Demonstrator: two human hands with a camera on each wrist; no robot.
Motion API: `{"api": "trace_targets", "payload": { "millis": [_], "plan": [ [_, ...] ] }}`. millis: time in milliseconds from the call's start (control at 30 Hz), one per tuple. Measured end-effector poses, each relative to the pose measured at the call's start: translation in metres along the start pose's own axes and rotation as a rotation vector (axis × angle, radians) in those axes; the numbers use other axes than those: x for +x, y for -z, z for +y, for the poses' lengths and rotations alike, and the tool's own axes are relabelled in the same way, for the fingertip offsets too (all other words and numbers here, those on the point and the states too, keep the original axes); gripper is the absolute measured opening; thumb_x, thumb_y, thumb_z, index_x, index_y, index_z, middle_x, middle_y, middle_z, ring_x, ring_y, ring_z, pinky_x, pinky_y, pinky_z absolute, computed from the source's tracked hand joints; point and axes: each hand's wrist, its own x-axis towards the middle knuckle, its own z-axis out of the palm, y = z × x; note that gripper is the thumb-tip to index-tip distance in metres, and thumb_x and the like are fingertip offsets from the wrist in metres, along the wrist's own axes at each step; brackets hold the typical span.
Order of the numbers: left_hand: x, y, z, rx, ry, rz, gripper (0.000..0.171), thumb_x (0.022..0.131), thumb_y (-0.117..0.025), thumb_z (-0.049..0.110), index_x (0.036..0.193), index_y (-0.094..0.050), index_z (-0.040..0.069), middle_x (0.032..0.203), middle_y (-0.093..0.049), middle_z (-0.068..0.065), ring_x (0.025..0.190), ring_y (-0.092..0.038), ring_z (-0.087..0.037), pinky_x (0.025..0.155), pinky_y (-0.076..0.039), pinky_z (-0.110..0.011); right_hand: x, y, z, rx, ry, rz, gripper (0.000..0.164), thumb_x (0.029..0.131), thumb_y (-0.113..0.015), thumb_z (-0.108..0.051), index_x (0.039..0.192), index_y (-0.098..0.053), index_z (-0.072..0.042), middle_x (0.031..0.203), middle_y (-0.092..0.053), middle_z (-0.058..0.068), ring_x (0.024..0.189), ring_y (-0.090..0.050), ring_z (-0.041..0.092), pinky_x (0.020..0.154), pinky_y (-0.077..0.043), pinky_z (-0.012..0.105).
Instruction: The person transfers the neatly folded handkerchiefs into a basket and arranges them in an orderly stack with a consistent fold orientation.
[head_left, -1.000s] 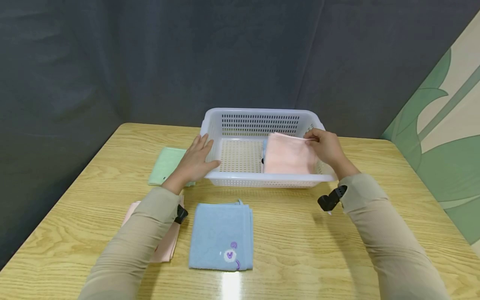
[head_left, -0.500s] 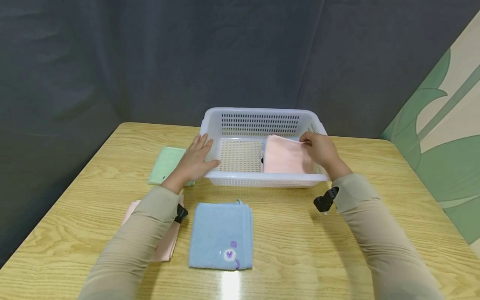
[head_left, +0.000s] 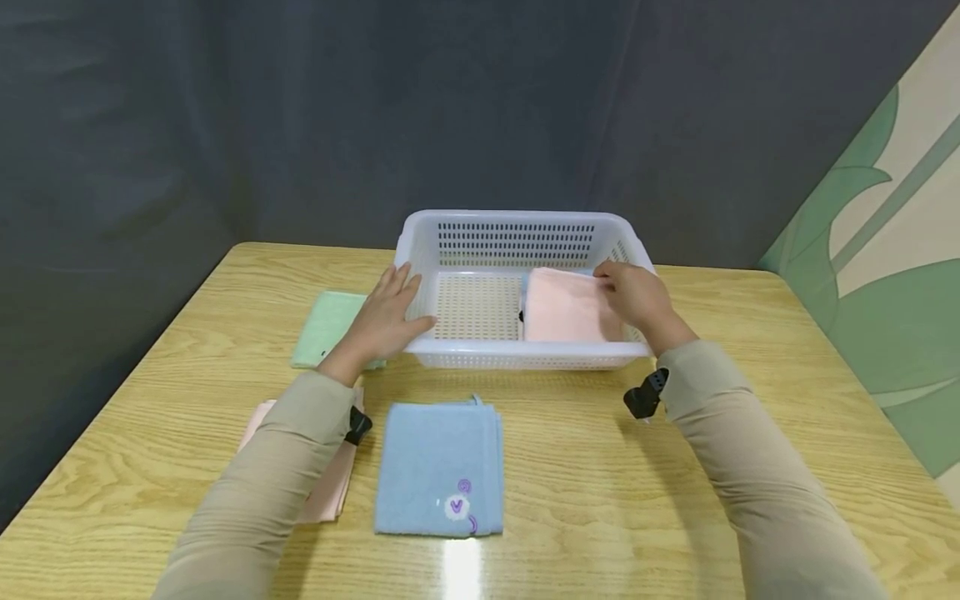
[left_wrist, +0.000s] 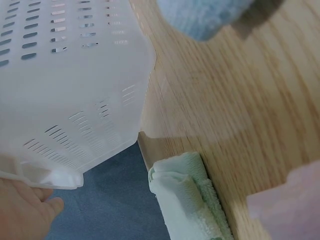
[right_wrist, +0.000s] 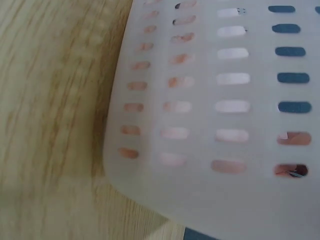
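My right hand (head_left: 637, 298) reaches over the right side of the white plastic basket (head_left: 480, 350) and pinches the far right corner of a folded pink towel (head_left: 570, 308). That towel lies in the basket's right part, with a sliver of blue cloth (head_left: 523, 292) showing beneath it. On the basket's left rim rests my left hand (head_left: 386, 317), its fingers spread and thumb out; part of it shows in the left wrist view. The right wrist view is filled by the basket's slotted wall (right_wrist: 200, 110), which hides my right fingers.
A folded blue towel (head_left: 438, 467) with an embroidered face lies in front of the basket. Left of the basket is a folded green towel (head_left: 326, 325), partly behind my left hand. My left forearm covers part of another pink towel (head_left: 330, 492). All sit on a wooden table (head_left: 570, 467).
My right hand has moved a little left, and the pink towel's right side has shifted left with it. My left hand keeps its place on the rim.
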Motion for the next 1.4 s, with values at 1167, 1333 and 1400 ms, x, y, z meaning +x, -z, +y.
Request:
{"api": "trace_targets", "payload": {
  "millis": [1167, 1333, 1400],
  "plan": [
    [-0.004, 0.0033, 0.0035, -0.019, 0.0, 0.002, 0.07, 0.086, -0.042, 0.042, 0.138, -0.015, 0.003, 0.143, 0.004, -0.009, 0.127, 0.015, -0.02, 0.102, -0.001, -0.045, -0.0033, 0.0042, -0.0037, 0.135, -0.075, 0.208, 0.02, 0.082, -0.046, 0.004, 0.099, -0.058, 0.006, 0.098, -0.055, 0.023, 0.091, -0.045, 0.035, 0.078, -0.038, 0.046],
    [-0.004, 0.0024, 0.003, -0.026, -0.002, 0.011, 0.07, 0.086, -0.042, 0.042, 0.138, -0.015, 0.003, 0.143, 0.003, -0.009, 0.127, 0.014, -0.02, 0.102, -0.001, -0.045, -0.0016, 0.0049, -0.0024, 0.15, -0.08, 0.245, 0.019, 0.082, -0.047, 0.005, 0.097, -0.058, 0.007, 0.097, -0.054, 0.023, 0.092, -0.045, 0.035, 0.08, -0.037, 0.045],
    [-0.004, 0.0018, 0.0029, -0.031, -0.002, 0.014, 0.07, 0.086, -0.042, 0.042, 0.138, -0.015, 0.003, 0.143, 0.003, -0.009, 0.127, 0.014, -0.02, 0.101, 0.0, -0.045, -0.0013, 0.0052, -0.0019, 0.152, -0.081, 0.251, 0.019, 0.082, -0.047, 0.005, 0.097, -0.058, 0.007, 0.097, -0.054, 0.023, 0.092, -0.044, 0.034, 0.081, -0.036, 0.045]
  ]
}}
